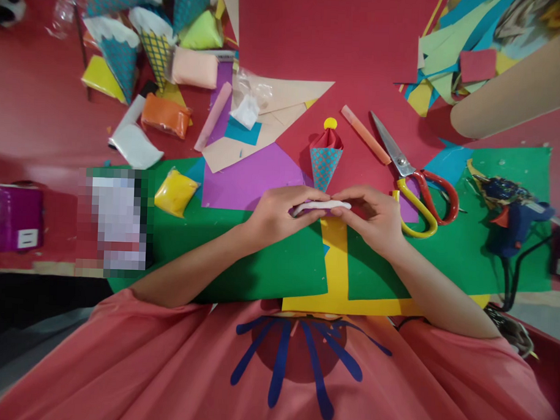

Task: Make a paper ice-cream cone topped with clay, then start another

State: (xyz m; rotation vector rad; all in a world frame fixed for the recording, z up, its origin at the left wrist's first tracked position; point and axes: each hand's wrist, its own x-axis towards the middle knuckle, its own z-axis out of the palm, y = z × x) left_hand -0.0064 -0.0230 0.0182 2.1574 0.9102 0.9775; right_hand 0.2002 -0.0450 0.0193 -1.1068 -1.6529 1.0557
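Observation:
Between my two hands is a thin, flattened strip of white modelling clay (323, 205), held level above the paper. My left hand (280, 213) pinches its left part, thumb below and fingers above. At the strip's right end, my right hand (374, 216) grips it between thumb and fingertips. Just beyond my fingers lies a small paper cone (326, 165) with a blue and orange lattice, red folds at its top and a yellow ball (330, 123). Scissors (412, 172) with red and yellow handles lie open to the right, beside an orange stick (366, 134).
Green card (236, 257) covers the near table. At left are a yellow clay packet (176, 193), an orange packet (166, 115) and several finished cones (118, 51). A glue gun (513, 227) lies at right, below a cardboard tube (518, 89) and paper scraps (451, 50).

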